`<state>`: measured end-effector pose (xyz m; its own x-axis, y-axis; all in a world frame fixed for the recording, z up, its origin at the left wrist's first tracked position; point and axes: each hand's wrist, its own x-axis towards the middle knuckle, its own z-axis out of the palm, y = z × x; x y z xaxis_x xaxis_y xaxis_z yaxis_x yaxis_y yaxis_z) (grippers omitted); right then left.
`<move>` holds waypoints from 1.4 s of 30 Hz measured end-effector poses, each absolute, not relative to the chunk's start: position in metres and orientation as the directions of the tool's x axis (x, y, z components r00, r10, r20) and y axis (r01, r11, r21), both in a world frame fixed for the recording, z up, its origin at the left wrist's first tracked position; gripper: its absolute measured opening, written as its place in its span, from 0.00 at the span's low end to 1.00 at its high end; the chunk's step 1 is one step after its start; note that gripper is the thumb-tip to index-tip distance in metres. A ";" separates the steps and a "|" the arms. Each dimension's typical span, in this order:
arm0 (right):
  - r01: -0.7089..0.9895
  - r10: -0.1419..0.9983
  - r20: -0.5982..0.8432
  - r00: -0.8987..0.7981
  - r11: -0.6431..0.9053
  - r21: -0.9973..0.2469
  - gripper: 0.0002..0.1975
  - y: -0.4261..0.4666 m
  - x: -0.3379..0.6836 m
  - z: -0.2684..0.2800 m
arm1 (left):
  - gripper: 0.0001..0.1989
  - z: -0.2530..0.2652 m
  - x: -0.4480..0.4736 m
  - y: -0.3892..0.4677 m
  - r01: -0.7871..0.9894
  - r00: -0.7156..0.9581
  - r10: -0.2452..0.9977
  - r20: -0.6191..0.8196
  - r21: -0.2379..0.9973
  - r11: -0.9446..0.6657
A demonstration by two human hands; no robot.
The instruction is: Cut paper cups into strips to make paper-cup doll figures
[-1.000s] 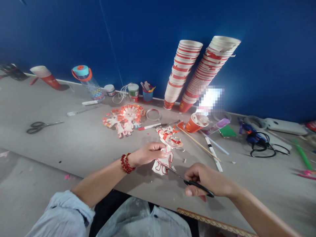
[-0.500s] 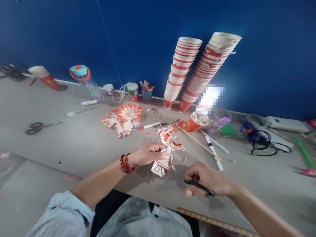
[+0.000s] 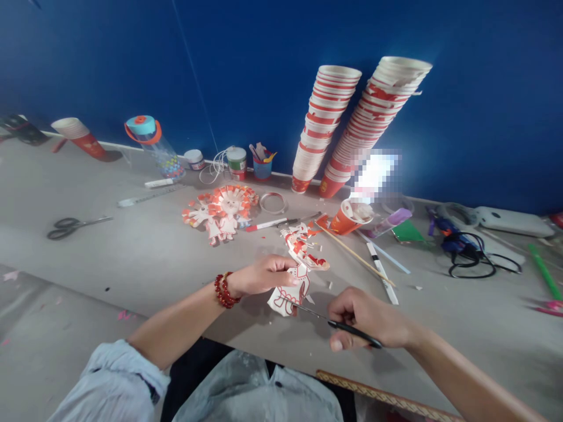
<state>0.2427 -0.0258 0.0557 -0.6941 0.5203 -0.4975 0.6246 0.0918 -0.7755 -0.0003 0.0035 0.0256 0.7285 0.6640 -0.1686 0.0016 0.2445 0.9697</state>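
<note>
Between the thumb and fingers of my left hand (image 3: pixel 268 274) is a white paper doll (image 3: pixel 287 295) with a dress and legs drawn in dark red outline. Orange and white paper strips fringe its upper end. My right hand (image 3: pixel 367 319) is closed around black-handled scissors (image 3: pixel 352 332). Their blades reach left to the doll's lower part, by the drawn legs; I cannot tell how far they are apart. Small paper scraps (image 3: pixel 310 299) lie beside the doll. Behind my left hand rest several finished-looking paper figures (image 3: pixel 229 214) with orange fringed heads.
Two tall paper cup stacks (image 3: pixel 328 126) lean on the blue wall. A cup of scraps (image 3: pixel 349 217), a wooden stick (image 3: pixel 356 258) and a white marker (image 3: pixel 382 274) lie right of centre. At left are other scissors (image 3: pixel 73 225) and a bottle (image 3: pixel 153 146). Black cable (image 3: pixel 470 255) coils at right.
The scissors and my right hand have shifted very slightly to the left. The doll's lower edge has dipped a little; my left hand keeps its hold.
</note>
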 end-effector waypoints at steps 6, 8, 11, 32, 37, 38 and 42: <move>0.624 0.523 -0.496 -0.693 0.091 -0.776 0.32 -0.026 0.243 0.054 | 0.09 0.026 -0.001 0.004 0.014 0.734 0.659 -0.163 0.974 0.226; 0.621 0.516 -0.496 -0.698 0.092 -0.779 0.32 -0.025 0.244 0.054 | 0.08 0.025 -0.001 0.004 0.009 0.743 0.648 -0.168 0.970 0.241; 0.609 0.506 -0.488 -0.711 0.096 -0.788 0.31 -0.024 0.244 0.053 | 0.09 0.024 -0.001 0.004 -0.006 0.764 0.624 -0.162 0.966 0.257; 0.578 0.487 -0.468 -0.737 0.097 -0.810 0.30 -0.019 0.249 0.046 | 0.09 0.025 -0.001 0.004 0.022 0.772 0.614 -0.164 0.973 0.232; 0.564 0.484 -0.481 -0.731 0.031 -0.825 0.28 -0.021 0.249 0.044 | 0.10 0.027 -0.001 0.003 0.021 0.757 0.637 -0.148 0.979 0.203; 0.559 0.478 -0.494 -0.726 -0.008 -0.829 0.27 -0.022 0.249 0.044 | 0.10 0.028 -0.001 0.003 0.009 0.740 0.659 -0.135 0.982 0.191; 0.479 0.471 -0.494 -0.730 -0.162 -0.863 0.27 -0.028 0.245 0.044 | 0.13 0.028 0.000 0.001 -0.042 0.640 0.768 -0.024 0.997 0.067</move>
<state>0.2446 -0.0285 0.0437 -0.7303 0.4715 -0.4944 0.4792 -0.1622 -0.8626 -0.0004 0.0014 0.0282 0.6395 0.7684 -0.0243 -0.0424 0.0668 0.9969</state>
